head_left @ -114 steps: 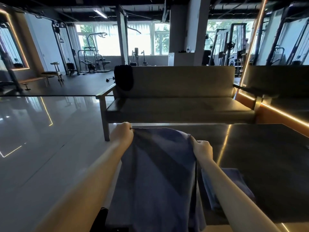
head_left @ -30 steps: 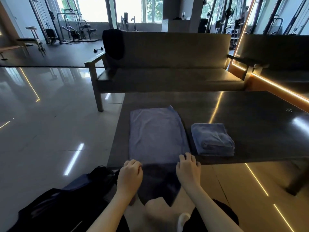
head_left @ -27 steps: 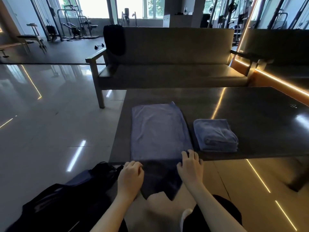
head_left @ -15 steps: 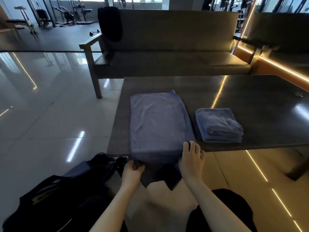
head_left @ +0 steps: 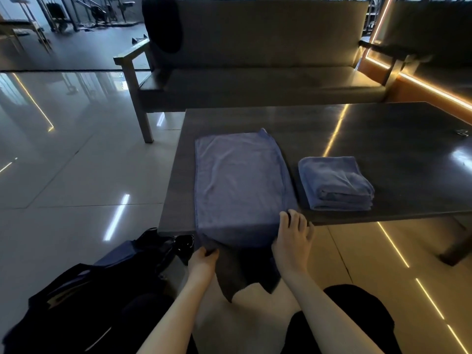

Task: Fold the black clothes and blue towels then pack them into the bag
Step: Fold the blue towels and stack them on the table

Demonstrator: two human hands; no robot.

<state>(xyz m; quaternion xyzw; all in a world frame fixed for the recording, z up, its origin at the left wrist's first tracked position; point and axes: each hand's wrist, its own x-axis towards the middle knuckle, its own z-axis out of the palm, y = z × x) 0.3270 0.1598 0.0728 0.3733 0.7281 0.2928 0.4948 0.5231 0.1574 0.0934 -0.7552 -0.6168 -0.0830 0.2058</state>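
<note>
Making out little of the dark bag [head_left: 84, 302] slumping on the floor at far left: mouth and contents lost in shadow, lower end cut off by the frame. Hanging over the back of the sofa [head_left: 255, 80] beyond, a black garment [head_left: 163, 24], top cropped, shape hard to read.

Pinching with the left hand [head_left: 203, 259] the near left corner of the blue towel [head_left: 240, 185], fingers [head_left: 212, 252] curling round the cloth just below the edge of the surface [head_left: 383, 139]. Lying flat along the surface's left part for most of its length, then drooping over the near rim toward the lap, the hanging end too dark to tell its folds.

Resting the right hand [head_left: 293, 241] at the towel's near right corner, fingers straight and slightly spread, tips touching cloth and rim, gripping nothing.

Sitting just right of that, apart from it, a folded towel [head_left: 334, 183], near the surface's front edge.
</note>
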